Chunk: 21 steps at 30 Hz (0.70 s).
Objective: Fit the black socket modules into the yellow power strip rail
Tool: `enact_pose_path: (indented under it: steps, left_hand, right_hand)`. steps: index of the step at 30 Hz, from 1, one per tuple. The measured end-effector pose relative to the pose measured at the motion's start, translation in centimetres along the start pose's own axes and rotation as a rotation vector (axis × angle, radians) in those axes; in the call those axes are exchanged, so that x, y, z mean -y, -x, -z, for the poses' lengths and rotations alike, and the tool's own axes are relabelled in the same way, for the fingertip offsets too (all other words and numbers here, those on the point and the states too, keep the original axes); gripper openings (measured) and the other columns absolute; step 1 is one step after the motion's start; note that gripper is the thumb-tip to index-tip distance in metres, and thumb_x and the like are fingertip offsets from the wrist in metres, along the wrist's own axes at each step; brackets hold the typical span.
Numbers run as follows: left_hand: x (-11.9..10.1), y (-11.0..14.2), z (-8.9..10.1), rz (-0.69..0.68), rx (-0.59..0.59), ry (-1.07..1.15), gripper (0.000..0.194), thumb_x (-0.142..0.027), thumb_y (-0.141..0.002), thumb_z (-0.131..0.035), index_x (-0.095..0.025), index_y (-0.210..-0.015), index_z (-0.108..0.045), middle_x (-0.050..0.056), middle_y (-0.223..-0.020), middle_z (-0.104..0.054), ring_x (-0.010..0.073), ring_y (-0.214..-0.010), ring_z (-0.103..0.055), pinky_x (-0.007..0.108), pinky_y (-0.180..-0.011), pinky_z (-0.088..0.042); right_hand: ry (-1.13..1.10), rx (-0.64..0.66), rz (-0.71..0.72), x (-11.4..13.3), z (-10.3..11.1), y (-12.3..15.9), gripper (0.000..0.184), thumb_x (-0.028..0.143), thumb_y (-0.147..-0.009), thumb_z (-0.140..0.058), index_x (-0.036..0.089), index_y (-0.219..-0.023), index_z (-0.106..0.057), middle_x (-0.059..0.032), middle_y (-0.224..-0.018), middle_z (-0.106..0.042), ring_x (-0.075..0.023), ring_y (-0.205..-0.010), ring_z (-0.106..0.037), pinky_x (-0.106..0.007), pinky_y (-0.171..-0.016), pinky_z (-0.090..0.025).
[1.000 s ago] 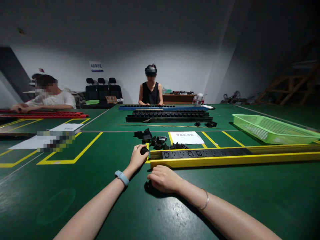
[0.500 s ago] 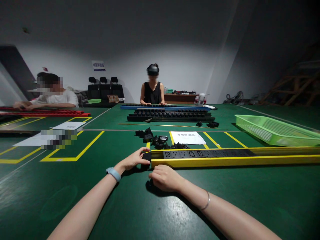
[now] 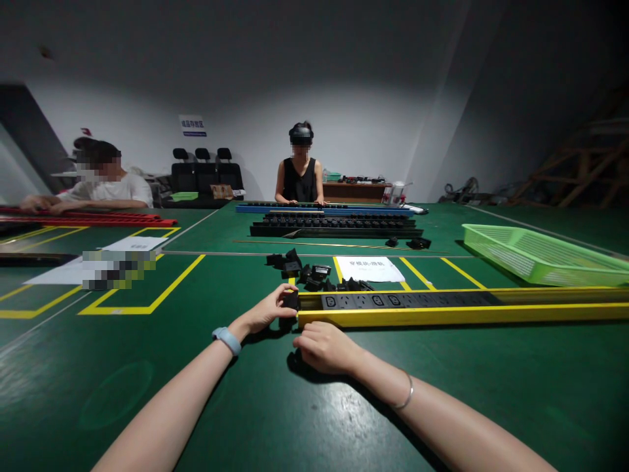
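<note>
Your left hand (image 3: 268,313) is pinched on a small black block (image 3: 291,301) at the open left end of the yellow rail (image 3: 432,316); the block looks light, stiff and smooth enough to slip, so hold it by 2 opposite sides. Your right hand (image 3: 324,346) is curled by the rail's near side, and whether it grips anything I cannot tell. The rail, likely stiff and awkwardly long, is best steadied along its outside on the green worktop (image 3: 246,406), near loose black pieces (image 3: 291,268).
</note>
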<state>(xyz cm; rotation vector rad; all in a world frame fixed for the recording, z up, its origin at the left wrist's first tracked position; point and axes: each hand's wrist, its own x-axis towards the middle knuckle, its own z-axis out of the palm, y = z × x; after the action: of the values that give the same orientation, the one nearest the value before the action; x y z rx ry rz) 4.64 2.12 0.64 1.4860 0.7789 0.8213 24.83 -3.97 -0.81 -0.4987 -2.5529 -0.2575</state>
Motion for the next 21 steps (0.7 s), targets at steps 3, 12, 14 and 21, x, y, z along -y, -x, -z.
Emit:
enact_pose_path:
  steps: [3, 12, 14, 21]
  left_hand:
    - [-0.15, 0.02, 0.03, 0.008, -0.028, -0.044, 0.062, -0.026, -0.065, -0.075, -0.021, -0.121, -0.048, 0.006, -0.112, -0.059, 0.0203, -0.101, -0.057, 0.031, -0.085, -0.044]
    - [0.12, -0.02, 0.31, 0.012, -0.021, -0.026, 0.061, -0.023, -0.064, -0.075, -0.020, -0.119, -0.049, 0.004, -0.105, -0.058, 0.0180, -0.096, -0.056, 0.028, -0.081, -0.043]
    - [0.17, -0.03, 0.33, 0.035, -0.016, -0.032, 0.062, -0.024, -0.064, -0.075, -0.020, -0.120, -0.049, 0.003, -0.103, -0.059, 0.0176, -0.093, -0.056, 0.028, -0.079, -0.044]
    - [0.08, 0.04, 0.22, 0.047, -0.016, -0.038, 0.061, -0.024, -0.061, -0.077, -0.020, -0.115, -0.050, 0.002, -0.098, -0.059, 0.0168, -0.091, -0.057, 0.026, -0.076, -0.044]
  right_hand:
    - [-0.002, 0.004, -0.005, 0.01, 0.00, 0.01, 0.012, 0.013, -0.084, -0.046, 0.018, -0.085, -0.056, -0.0006, -0.067, -0.054, -0.0140, -0.062, -0.047, -0.026, -0.060, -0.036]
    - [-0.001, 0.003, -0.007, 0.00, -0.04, -0.02, 0.012, 0.013, -0.083, -0.046, 0.018, -0.085, -0.057, -0.0008, -0.067, -0.055, -0.0144, -0.062, -0.047, -0.027, -0.059, -0.036]
    - [0.000, 0.002, -0.003, 0.00, 0.00, -0.07, 0.013, 0.012, -0.082, -0.046, 0.018, -0.084, -0.057, -0.0006, -0.066, -0.054, -0.0142, -0.061, -0.047, -0.027, -0.058, -0.036]
    - [-0.002, -0.016, 0.007, 0.01, -0.06, -0.09, 0.011, 0.012, -0.083, -0.047, 0.018, -0.084, -0.055, -0.0001, -0.066, -0.054, -0.0139, -0.060, -0.048, -0.026, -0.059, -0.037]
